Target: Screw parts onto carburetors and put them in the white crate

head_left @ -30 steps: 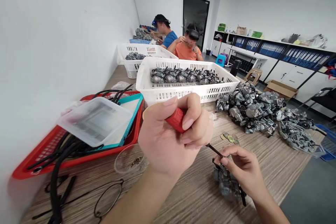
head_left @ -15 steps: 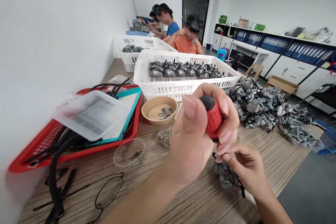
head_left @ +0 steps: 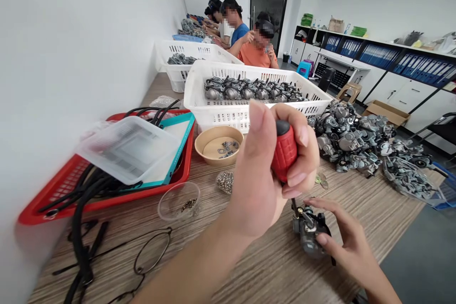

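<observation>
My left hand (head_left: 261,171) is wrapped around the red grip of a screwdriver (head_left: 285,154) with a black end, the thumb lying along its upper left side. Its dark shaft points down to a small metal carburetor (head_left: 309,237) on the table, the tip close to a brass-coloured screw; whether they touch is hard to tell. My right hand (head_left: 344,235) holds the carburetor from the right, thumb on the near side and index finger at the far side. Small metal discs (head_left: 322,180) lie beyond it.
A white crate (head_left: 221,116) holds rows of carburetors. More are heaped at the right (head_left: 352,137). A tan bowl (head_left: 203,152), a bag of screws (head_left: 224,182), a clear cup (head_left: 166,204), eyeglasses (head_left: 153,249) and a red basket (head_left: 123,202) stand left. Co-workers (head_left: 254,54) sit beyond.
My right fingers have come away from the screwdriver's shaft and moved down onto the carburetor. The screwdriver stands more upright, and the view has shifted slightly.
</observation>
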Demonstrator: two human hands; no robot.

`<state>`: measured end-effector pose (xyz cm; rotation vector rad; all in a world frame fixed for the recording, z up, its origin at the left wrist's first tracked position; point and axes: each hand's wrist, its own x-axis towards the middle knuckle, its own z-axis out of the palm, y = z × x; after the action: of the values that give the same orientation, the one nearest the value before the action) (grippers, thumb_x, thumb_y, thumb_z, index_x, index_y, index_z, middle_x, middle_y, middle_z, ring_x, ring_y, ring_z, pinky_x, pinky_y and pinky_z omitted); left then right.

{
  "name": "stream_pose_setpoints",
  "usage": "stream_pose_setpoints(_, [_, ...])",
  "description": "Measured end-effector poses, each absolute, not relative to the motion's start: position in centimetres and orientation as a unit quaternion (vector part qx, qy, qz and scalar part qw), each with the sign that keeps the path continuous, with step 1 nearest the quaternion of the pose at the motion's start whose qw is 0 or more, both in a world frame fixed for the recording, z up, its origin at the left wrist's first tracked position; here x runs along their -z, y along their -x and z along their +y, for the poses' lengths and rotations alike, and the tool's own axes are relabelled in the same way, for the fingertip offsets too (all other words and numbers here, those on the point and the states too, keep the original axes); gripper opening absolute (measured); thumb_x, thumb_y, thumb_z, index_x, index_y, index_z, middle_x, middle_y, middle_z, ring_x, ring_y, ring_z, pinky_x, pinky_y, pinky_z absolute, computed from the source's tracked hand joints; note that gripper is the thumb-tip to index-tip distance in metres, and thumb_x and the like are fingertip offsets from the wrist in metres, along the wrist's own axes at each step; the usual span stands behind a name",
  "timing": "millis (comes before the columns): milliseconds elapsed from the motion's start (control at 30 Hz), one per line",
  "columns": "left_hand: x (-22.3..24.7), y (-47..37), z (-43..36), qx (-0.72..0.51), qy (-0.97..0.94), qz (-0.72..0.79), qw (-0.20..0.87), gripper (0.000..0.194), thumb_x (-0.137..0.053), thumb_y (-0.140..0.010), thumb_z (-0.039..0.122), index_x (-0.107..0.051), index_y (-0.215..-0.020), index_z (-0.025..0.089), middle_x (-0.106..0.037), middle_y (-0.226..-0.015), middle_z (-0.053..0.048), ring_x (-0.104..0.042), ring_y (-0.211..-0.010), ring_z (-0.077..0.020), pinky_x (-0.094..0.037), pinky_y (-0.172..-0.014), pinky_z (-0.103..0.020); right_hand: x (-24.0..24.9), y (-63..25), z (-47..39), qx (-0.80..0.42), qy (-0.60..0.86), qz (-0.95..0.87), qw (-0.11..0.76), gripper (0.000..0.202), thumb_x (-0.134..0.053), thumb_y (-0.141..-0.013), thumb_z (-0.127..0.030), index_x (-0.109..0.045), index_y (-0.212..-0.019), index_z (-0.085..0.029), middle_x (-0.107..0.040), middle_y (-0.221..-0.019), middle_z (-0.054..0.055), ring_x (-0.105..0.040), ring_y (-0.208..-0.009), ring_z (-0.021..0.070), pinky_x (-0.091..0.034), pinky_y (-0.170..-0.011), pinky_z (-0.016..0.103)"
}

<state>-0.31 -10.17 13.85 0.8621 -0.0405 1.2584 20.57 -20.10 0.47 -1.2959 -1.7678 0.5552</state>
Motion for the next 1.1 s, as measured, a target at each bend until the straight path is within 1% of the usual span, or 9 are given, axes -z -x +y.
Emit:
stream_pose_setpoints(167, [-13.5,0.0,-9.8,-0.589,-0.415,-0.048,0.691,0.061,-0.058,-0.098,0.075,-0.05,-0.074,0.02,-0.034,-0.048,0.012,-0.018,-0.033,-0.0017,-0.025,-0.033,-0.012,0.7,-20.5,-20.7,-0.173,0.544,-0.732,0.372,0.03,-0.073,-0.099,-0.054,-0.08,-0.118,-0.032,-0.082,-0.126,0.01,-0.078,-0.117,0.0332,-0.06,-0.1,0.048])
stream_pose_setpoints(267, [-13.4,0.0,-9.8,-0.59,-0.41,-0.036,0.695,0.061,-0.059,-0.098,0.075,-0.05,-0.073,0.02,-0.032,-0.047,0.012,-0.018,-0.033,-0.0024,-0.024,-0.033,-0.012,1.7,-20.1,-21.1,-0.182,0.545,-0.72,0.388,0.028,-0.069,-0.101,-0.055,-0.08,-0.104,-0.029,-0.082,-0.123,0.011,-0.079,-0.11,0.0312,-0.062,-0.092,0.043])
stream_pose_setpoints(367, [-13.3,0.0,-9.9,-0.595,-0.408,-0.011,0.693,0.06,-0.06,-0.098,0.074,-0.051,-0.073,0.021,-0.033,-0.047,0.012,-0.019,-0.033,-0.0029,-0.023,-0.032,-0.014,3.1,-19.9,-22.2,-0.17,0.541,-0.702,0.431,0.032,-0.067,-0.102,-0.058,-0.076,-0.102,-0.028,-0.081,-0.124,0.011,-0.078,-0.109,0.0297,-0.062,-0.09,0.041])
stream_pose_setpoints(467, [-13.1,-0.1,-10.2,-0.585,-0.411,-0.012,0.699,0.059,-0.061,-0.099,0.072,-0.051,-0.072,0.021,-0.035,-0.047,0.012,-0.02,-0.032,-0.0027,-0.024,-0.032,-0.014,4.4,-20.1,-23.7,-0.131,0.537,-0.695,0.459,0.03,-0.068,-0.101,-0.057,-0.075,-0.106,-0.027,-0.078,-0.127,0.013,-0.077,-0.11,0.0306,-0.061,-0.091,0.041])
stream_pose_setpoints(600, [-13.3,-0.4,-11.0,-0.533,-0.393,0.009,0.749,0.06,-0.061,-0.1,0.07,-0.048,-0.068,0.021,-0.033,-0.046,0.01,-0.019,-0.035,-0.0031,-0.024,-0.034,-0.013,4.6,-20.5,-25.4,-0.111,0.521,-0.715,0.452,0.03,-0.071,-0.1,-0.055,-0.074,-0.111,-0.027,-0.074,-0.132,0.014,-0.076,-0.112,0.031,-0.061,-0.092,0.041])
stream_pose_setpoints(767, [-14.7,-1.2,-11.6,-0.457,-0.421,0.062,0.782,0.072,-0.056,-0.102,0.067,-0.032,-0.053,0.02,-0.03,-0.042,0.007,-0.019,-0.032,-0.0045,-0.02,-0.032,-0.016,3.4,-20.2,-26.1,-0.103,0.52,-0.732,0.428,0.028,-0.072,-0.101,-0.049,-0.071,-0.118,-0.027,-0.073,-0.128,0.014,-0.076,-0.109,0.0288,-0.062,-0.093,0.039])
stream_pose_setpoints(867, [-15.2,-1.8,-11.7,-0.418,-0.444,0.059,0.791,0.072,-0.055,-0.103,0.064,-0.029,-0.051,0.02,-0.026,-0.04,0.006,-0.017,-0.031,-0.0052,-0.017,-0.03,-0.018,3.5,-20.0,-26.1,-0.117,0.518,-0.719,0.45,0.041,-0.071,-0.101,-0.045,-0.062,-0.137,-0.028,-0.071,-0.13,0.014,-0.073,-0.116,0.0301,-0.062,-0.097,0.042])
stream_pose_setpoints(967, [-14.5,-1.9,-11.8,-0.408,-0.448,0.055,0.794,0.068,-0.061,-0.101,0.061,-0.032,-0.054,0.021,-0.028,-0.043,0.007,-0.019,-0.033,-0.0051,-0.018,-0.032,-0.018,3.7,-20.0,-26.2,-0.123,0.494,-0.73,0.455,0.058,-0.07,-0.1,-0.032,-0.049,-0.155,-0.032,-0.064,-0.14,0.015,-0.067,-0.126,0.031,-0.06,-0.101,0.045])
stream_pose_setpoints(1100, [-12.8,-1.0,-11.8,-0.438,-0.425,0.09,0.787,0.052,-0.057,-0.101,0.062,-0.048,-0.066,0.024,-0.035,-0.052,0.006,-0.033,-0.043,-0.0114,-0.03,-0.044,-0.025,3.4,-20.3,-26.2,-0.124,0.473,-0.764,0.42,0.053,-0.069,-0.095,-0.017,-0.059,-0.145,-0.032,-0.057,-0.144,0.013,-0.065,-0.127,0.0295,-0.059,-0.101,0.043])
